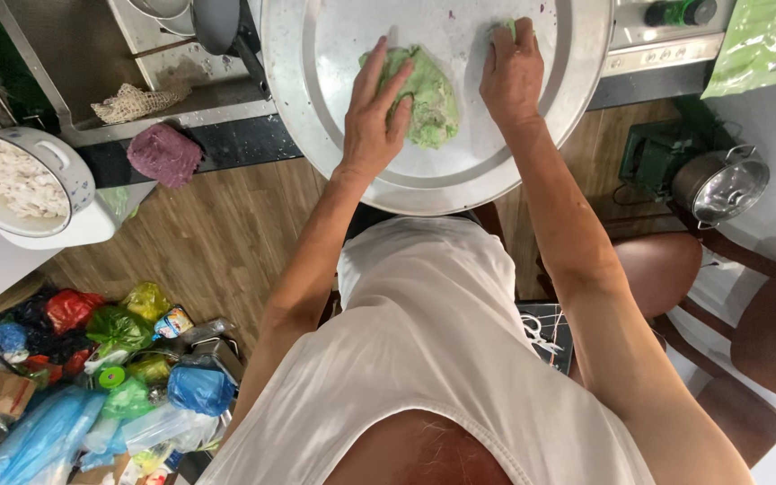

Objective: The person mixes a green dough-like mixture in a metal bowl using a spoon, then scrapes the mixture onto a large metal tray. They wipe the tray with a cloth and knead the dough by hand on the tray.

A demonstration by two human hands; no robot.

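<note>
**Both hands on green leaves in the metal tray**

I saw the left hand (pixel 374 117) lie flat, fingers (pixel 395 83) spread, on crinkled cabbage leaves (pixel 428 99) in the round metal tray (pixel 316 108). The right hand (pixel 512 76) pressed its fingers together on a small green scrap (pixel 503 27) near the far rim. A white pot (pixel 56 180) held pale shredded food (pixel 15 180).
</note>
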